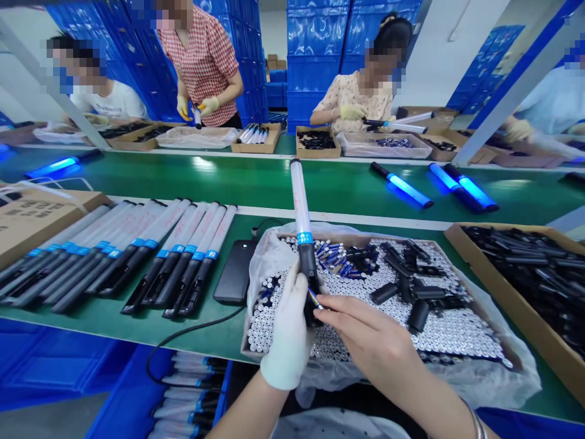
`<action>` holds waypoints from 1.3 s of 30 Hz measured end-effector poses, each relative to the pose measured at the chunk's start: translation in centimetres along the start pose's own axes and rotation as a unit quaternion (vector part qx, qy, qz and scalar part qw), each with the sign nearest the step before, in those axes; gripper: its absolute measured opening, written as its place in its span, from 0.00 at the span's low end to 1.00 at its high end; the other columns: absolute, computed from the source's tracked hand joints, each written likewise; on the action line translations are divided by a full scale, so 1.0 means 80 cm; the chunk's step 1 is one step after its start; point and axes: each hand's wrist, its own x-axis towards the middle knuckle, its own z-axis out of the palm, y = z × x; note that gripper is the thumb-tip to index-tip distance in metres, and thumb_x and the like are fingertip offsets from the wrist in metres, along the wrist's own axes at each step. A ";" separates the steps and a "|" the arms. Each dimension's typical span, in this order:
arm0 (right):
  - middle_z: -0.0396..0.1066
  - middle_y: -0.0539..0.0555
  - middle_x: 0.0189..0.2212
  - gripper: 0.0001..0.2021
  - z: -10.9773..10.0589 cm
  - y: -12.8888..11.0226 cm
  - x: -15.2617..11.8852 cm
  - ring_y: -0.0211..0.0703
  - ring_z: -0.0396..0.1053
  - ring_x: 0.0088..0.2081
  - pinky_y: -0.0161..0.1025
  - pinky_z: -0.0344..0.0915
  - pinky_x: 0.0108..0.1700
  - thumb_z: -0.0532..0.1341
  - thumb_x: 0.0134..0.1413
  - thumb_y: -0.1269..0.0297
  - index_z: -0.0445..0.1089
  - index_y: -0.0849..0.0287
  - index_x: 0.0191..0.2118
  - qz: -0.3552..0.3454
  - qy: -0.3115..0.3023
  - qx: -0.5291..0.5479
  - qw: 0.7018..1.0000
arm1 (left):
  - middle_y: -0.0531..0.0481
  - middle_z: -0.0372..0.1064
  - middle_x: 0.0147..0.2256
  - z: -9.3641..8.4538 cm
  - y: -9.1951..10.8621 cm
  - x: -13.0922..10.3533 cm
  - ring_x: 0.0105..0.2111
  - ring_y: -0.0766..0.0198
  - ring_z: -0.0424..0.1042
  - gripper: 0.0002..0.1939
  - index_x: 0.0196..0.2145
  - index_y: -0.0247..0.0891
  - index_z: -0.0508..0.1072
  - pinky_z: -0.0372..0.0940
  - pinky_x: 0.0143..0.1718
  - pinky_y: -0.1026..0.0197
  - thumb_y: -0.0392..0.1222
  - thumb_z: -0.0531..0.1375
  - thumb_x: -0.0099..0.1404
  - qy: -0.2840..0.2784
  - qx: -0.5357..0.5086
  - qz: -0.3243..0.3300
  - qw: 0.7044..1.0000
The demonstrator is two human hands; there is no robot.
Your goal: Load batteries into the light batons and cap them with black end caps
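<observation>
My left hand [289, 326], in a white glove, is closed around the black handle of a light stick [301, 204] with a clear tube and a blue band. The stick stands nearly upright, its tube pointing away from me. Bare, my right hand [372, 341] pinches a small blue battery [314, 299] at the handle's open side; its far end is partly in the handle. Beneath both hands is a plastic-lined box [516, 366] of tightly packed batteries [365, 299]. Loose batteries [336, 259] and black covers [404, 274] lie on top.
Several light sticks [155, 238] lie left, beside a black power bank [235, 271] with a cable. A carton [457, 235] of black parts stands right. Beyond runs a green conveyor [247, 183] carrying lit blue sticks [409, 189]. Co-workers sit or stand opposite. A blue bin [123, 390] is below.
</observation>
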 end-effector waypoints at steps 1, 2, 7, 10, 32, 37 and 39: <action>0.76 0.56 0.45 0.16 0.000 0.001 0.001 0.40 0.75 0.47 0.40 0.77 0.49 0.54 0.59 0.81 0.75 0.60 0.44 0.001 0.003 0.001 1.000 | 0.44 0.67 0.58 0.001 -0.001 0.000 0.62 0.57 0.63 0.29 0.63 0.44 0.63 0.62 0.62 0.54 0.57 0.47 0.70 0.003 -0.006 -0.002 1.000; 0.76 0.56 0.44 0.16 0.001 0.002 0.003 0.40 0.75 0.45 0.40 0.77 0.48 0.54 0.60 0.80 0.75 0.59 0.43 0.000 0.008 0.006 1.000 | 0.45 0.65 0.59 0.002 -0.003 0.000 0.63 0.57 0.61 0.29 0.64 0.45 0.62 0.61 0.63 0.54 0.57 0.48 0.70 0.005 -0.012 -0.005 1.000; 0.78 0.51 0.37 0.12 -0.001 0.002 0.019 0.39 0.76 0.38 0.38 0.76 0.39 0.57 0.59 0.77 0.76 0.56 0.34 0.037 0.027 0.053 0.998 | 0.46 0.62 0.61 0.006 -0.006 -0.003 0.66 0.59 0.54 0.30 0.66 0.46 0.57 0.54 0.67 0.53 0.56 0.45 0.71 -0.005 -0.023 -0.009 1.000; 0.74 0.50 0.34 0.09 -0.002 -0.002 0.024 0.35 0.73 0.35 0.32 0.73 0.35 0.62 0.55 0.76 0.75 0.55 0.28 0.134 0.035 0.086 0.987 | 0.47 0.62 0.62 -0.001 -0.001 -0.006 0.66 0.58 0.54 0.30 0.67 0.47 0.57 0.54 0.67 0.55 0.54 0.51 0.69 -0.042 -0.023 -0.010 0.999; 0.70 0.51 0.36 0.18 -0.008 0.012 0.004 0.32 0.70 0.36 0.27 0.67 0.35 0.55 0.60 0.45 0.70 0.52 0.45 0.434 0.042 0.773 0.460 | 0.41 0.62 0.60 -0.024 -0.003 -0.011 0.65 0.54 0.55 0.34 0.71 0.37 0.42 0.41 0.71 0.49 0.49 0.45 0.71 -0.107 0.212 0.029 0.971; 0.72 0.51 0.35 0.17 -0.020 0.018 0.003 0.33 0.71 0.35 0.28 0.68 0.35 0.60 0.56 0.46 0.73 0.52 0.42 0.427 0.026 0.750 0.505 | 0.44 0.62 0.60 -0.030 -0.007 -0.009 0.64 0.58 0.57 0.31 0.70 0.42 0.48 0.44 0.70 0.53 0.47 0.44 0.72 -0.104 0.233 0.060 0.965; 0.72 0.52 0.34 0.16 -0.031 0.037 0.012 0.36 0.71 0.34 0.32 0.69 0.34 0.60 0.57 0.47 0.72 0.52 0.44 0.441 0.022 0.623 0.645 | 0.43 0.68 0.54 -0.032 -0.006 -0.009 0.54 0.60 0.68 0.31 0.70 0.43 0.48 0.55 0.64 0.55 0.48 0.45 0.72 -0.087 0.217 0.040 0.972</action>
